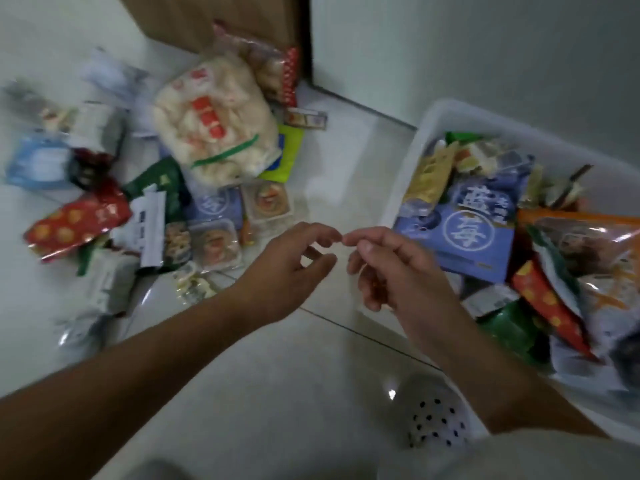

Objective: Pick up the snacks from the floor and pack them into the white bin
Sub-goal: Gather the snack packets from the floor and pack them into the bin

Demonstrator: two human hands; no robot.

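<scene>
The white bin (pixel 408 174) stands on the right, filled with several snack packs, among them a blue box (pixel 464 233) and an orange bag (pixel 581 244). A heap of snacks lies on the floor at the left: a big clear bag of white puffs (pixel 214 123), a red bag (pixel 76 226), a green bag (pixel 162 181), a small clear tray pack (pixel 266 202). My left hand (pixel 294 265) and my right hand (pixel 384 265) hover over the tiles between heap and bin, fingertips almost touching, fingers loosely curled, nothing in either.
A brown wooden door (pixel 207 12) and white wall stand behind the heap. A white slipper with black dots (pixel 433 420) lies on the floor near the bin's front corner. Pale floor tiles (pixel 277 375) stretch below my arms.
</scene>
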